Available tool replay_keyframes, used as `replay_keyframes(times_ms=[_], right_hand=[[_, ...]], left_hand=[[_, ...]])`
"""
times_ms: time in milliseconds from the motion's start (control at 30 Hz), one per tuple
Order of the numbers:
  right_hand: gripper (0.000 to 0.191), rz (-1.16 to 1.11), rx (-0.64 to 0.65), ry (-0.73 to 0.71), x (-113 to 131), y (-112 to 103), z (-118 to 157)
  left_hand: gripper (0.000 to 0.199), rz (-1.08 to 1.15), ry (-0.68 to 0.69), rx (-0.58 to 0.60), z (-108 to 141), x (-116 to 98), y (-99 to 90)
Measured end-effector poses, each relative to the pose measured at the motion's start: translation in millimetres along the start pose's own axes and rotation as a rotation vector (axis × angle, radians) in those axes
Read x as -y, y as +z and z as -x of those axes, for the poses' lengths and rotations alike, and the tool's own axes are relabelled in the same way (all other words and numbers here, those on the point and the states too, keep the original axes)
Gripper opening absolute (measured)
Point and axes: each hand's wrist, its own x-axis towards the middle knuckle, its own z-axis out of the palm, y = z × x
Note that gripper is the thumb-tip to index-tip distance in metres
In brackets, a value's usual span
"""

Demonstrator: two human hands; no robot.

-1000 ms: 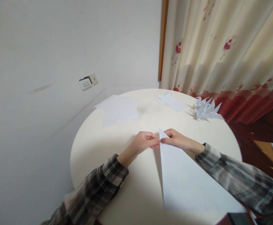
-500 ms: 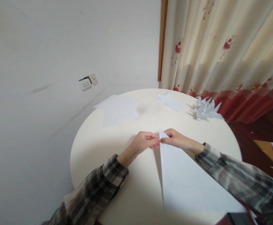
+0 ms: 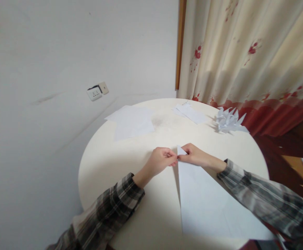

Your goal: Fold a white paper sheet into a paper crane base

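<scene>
As paper [image 3: 208, 199] dips slightly | right hand [image 3: 191, 155] pinches it | left hand [image 3: 163, 159] curled closed alongside

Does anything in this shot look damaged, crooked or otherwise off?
Yes, on the wall: the white socket plate looks askew, with a dark gap beside the beige plate. A grey smudge marks the wall to its left. The large paper in the right hand shows no visible tear.

On the counter [image 3: 101, 166], sheets [image 3: 134, 121] are lying at left, origami [image 3: 228, 121] is sitting at right, and slips [image 3: 193, 114] are resting between them.
</scene>
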Motion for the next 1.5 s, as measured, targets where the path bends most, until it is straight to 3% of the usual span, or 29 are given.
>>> replay_keyframes(times_ms=[300,600,800,1067,1333,1500], right_hand=[[0.023,-0.002,-0.130,0.020,-4,8,-6],[0.028,-0.051,-0.153,0.052,-6,5,-6],[0.024,-0.235,-0.108,0.135,-5,-4,1],[0.018,-0.296,-0.195,0.110,-9,-11,3],[0.019,-0.293,-0.164,0.129,-3,-10,5],[0.018,-0.267,-0.193,0.104,-7,-12,4]], left_hand=[[0.005,-0.081,0.086,-0.117,-1,6,1.9],[0.011,0.112,-0.037,-0.165,-2,-3,7.6],[0.016,0.103,-0.053,-0.063,-3,-2,-4.3],[0.024,0.221,-0.138,0.002,0,-7,-5.6],[0.025,-0.019,0.016,-0.052,2,-7,-6.4],[0.023,-0.091,-0.034,0.094,0,-5,-8.4]])
